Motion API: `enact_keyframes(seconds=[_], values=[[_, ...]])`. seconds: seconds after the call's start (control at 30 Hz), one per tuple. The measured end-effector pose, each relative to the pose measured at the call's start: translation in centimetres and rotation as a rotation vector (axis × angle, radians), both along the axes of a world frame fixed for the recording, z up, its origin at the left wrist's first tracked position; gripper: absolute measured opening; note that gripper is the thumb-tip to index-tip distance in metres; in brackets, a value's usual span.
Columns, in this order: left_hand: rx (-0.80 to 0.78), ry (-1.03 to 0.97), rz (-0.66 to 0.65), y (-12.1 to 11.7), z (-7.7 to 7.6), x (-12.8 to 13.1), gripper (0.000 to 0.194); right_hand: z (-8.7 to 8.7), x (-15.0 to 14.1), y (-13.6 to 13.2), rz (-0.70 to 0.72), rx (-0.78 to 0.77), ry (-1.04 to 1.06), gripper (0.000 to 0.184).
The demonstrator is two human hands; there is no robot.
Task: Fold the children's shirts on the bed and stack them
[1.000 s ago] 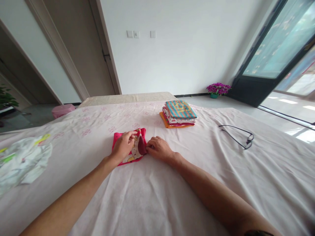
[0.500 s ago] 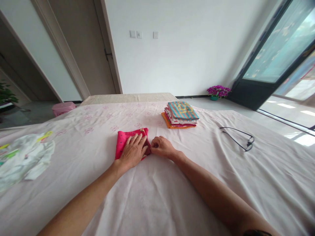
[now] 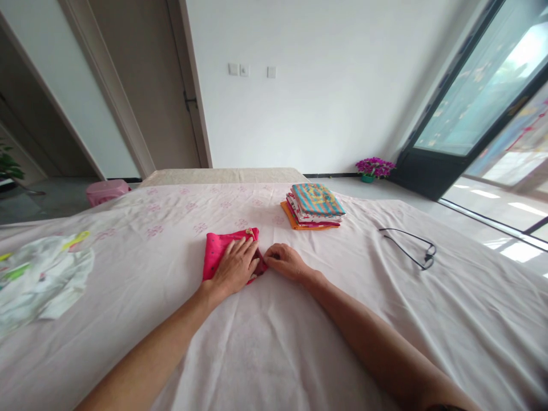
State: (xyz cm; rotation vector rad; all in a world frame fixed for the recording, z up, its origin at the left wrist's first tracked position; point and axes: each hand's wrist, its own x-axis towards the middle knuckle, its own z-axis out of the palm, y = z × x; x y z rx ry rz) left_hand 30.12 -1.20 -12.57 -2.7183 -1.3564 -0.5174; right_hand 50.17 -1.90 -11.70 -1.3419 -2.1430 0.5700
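A bright pinkish-red folded garment [image 3: 213, 251] with small dark dots lies on the pale bedspread in front of me. My left hand [image 3: 235, 267] rests flat on top of it, fingers stretched out, covering its middle. At the garment's right side, a darker inner part shows beside my left fingers. My right hand [image 3: 287, 262] has its thumb and fingers pinched together on that right edge. Beyond my right hand sits a stack of folded clothes [image 3: 317, 200], with a blue and orange striped piece on top and an orange one at the bottom.
Black-framed glasses [image 3: 428, 256] lie on the bedspread [image 3: 240, 354] at the right. Crumpled white clothing [image 3: 51, 274] with yellow and green parts is at the far left. A pink stool [image 3: 107, 192] and purple flowers [image 3: 375, 166] stand beyond the bed.
My right hand has drawn the garment's right edge slightly outward, to the right. My left hand stays pressed flat on it. The view has tilted a little.
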Motion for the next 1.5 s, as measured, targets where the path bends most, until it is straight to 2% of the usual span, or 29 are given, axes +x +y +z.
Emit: enact_keyframes(seconds=[0.13, 0.23, 0.3, 0.4, 0.5, 0.57, 0.67, 0.83, 1.07, 1.17, 1.3, 1.5], values=[[0.068, -0.087, 0.067, -0.7, 0.8, -1.9, 0.047, -0.2, 0.1, 0.5, -0.058, -0.134, 0.167, 0.020], [0.140, -0.049, 0.177, -1.2, 1.1, -3.9, 0.048, 0.1, -0.1, 2.2, -0.098, -0.208, 0.250, 0.023], [0.126, -0.005, 0.250, -1.4, 0.9, -5.0, 0.052, 0.7, -0.7, 3.7, -0.140, -0.222, 0.237, 0.024], [0.052, 0.041, 0.325, -1.4, 0.0, -5.6, 0.058, 2.2, -2.3, 5.9, -0.188, -0.211, 0.088, 0.022], [0.031, 0.071, 0.354, -1.3, -0.8, -5.5, 0.060, 3.2, -4.4, 7.1, -0.289, -0.200, -0.167, 0.037], [0.042, 0.079, 0.362, -1.3, -0.9, -5.4, 0.060, 3.3, -5.5, 7.4, -0.370, -0.207, -0.299, 0.043], [0.064, 0.071, 0.371, -1.5, -0.7, -5.2, 0.058, 2.7, -6.5, 7.1, -0.430, -0.164, -0.381, 0.042], [0.120, 0.054, 0.355, -1.6, -0.4, -5.0, 0.060, 1.6, -6.8, 6.0, -0.491, 0.002, -0.382, 0.046], [0.003, 0.036, 0.363, -1.1, -0.5, -4.1, 0.059, 1.1, -5.9, 5.9, -0.476, -0.107, -0.424, 0.045], [0.037, 0.042, 0.343, -1.5, -0.4, -3.7, 0.059, 0.7, -5.6, 6.2, -0.467, -0.095, -0.416, 0.044], [0.080, 0.047, 0.237, -1.9, -0.7, -3.5, 0.058, 0.3, -5.2, 6.4, -0.480, -0.067, -0.391, 0.042], [0.142, -0.002, 0.181, -1.8, -1.3, -3.9, 0.055, 0.9, -4.4, 6.4, -0.504, -0.114, -0.320, 0.038]])
